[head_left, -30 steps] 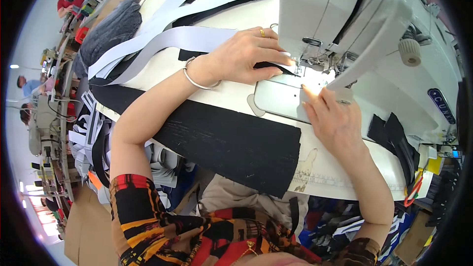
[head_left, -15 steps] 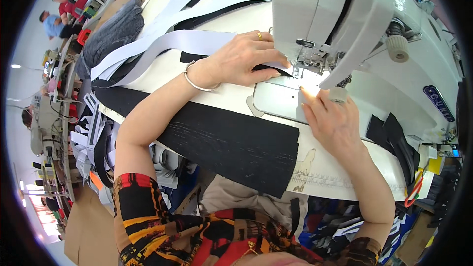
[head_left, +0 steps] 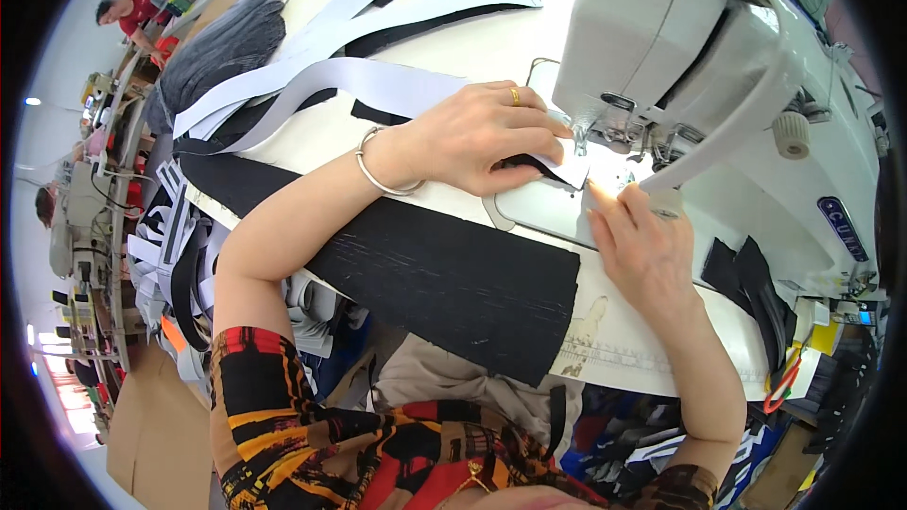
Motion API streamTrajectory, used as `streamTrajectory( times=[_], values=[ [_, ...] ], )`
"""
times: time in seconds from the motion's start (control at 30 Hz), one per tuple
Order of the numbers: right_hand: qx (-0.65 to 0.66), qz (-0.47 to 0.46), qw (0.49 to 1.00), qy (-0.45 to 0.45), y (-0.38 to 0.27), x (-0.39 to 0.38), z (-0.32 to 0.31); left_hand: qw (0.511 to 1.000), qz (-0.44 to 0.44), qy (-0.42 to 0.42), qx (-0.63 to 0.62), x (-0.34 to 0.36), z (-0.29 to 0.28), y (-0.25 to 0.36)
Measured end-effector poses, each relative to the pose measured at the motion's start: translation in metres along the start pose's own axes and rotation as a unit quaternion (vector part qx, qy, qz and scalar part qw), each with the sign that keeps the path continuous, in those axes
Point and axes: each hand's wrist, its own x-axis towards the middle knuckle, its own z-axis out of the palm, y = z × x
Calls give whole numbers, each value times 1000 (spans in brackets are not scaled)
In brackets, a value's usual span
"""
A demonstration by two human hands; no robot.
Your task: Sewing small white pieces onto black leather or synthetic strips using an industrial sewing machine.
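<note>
My left hand (head_left: 487,137), with a ring and a bangle, bends its fingers and thumb over the end of a white strip (head_left: 397,87) with black fabric under it. The strip's narrow tip (head_left: 569,171) pokes out beyond the fingers, just in front of the presser foot (head_left: 579,140) of a white sewing machine (head_left: 652,28). My right hand (head_left: 647,250) rests by the lit needle plate, thumb and forefinger apart. Its forefinger is close to the strip's tip; whether they touch I cannot tell. Nothing shows in its grasp.
A large black fabric panel (head_left: 453,288) lies along the table's near edge. More white and black strips (head_left: 453,9) and grey cloth (head_left: 222,52) lie at the far left. Black scraps (head_left: 751,283) and orange-handled scissors (head_left: 782,382) are on the right. Another person (head_left: 137,9) is far off.
The strip's end has come toward me, out in front of the presser foot, with my left hand on it. My right hand stays beside the plate. The whole view has shifted slightly.
</note>
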Motion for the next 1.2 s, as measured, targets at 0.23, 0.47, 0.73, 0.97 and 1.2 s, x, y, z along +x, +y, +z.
streamTrajectory(
  times=[0.23,0.47,0.73,0.97,1.2],
  values=[
    [-1,5,1000,3,1,-1,0,1000,-23,4,20,1,3,-3],
    [-29,-5,1000,-6,4,0,-2,999,-38,8,24,4,2,-4],
    [-24,33,998,-38,-2,-3,-1,988,-104,33,113,-18,-21,-45],
    [-35,35,997,-52,-4,-1,-7,980,-120,69,143,-21,-18,-47],
    [45,49,997,-26,-2,-6,-56,968,-105,65,220,-28,-26,-41]
  ],
)
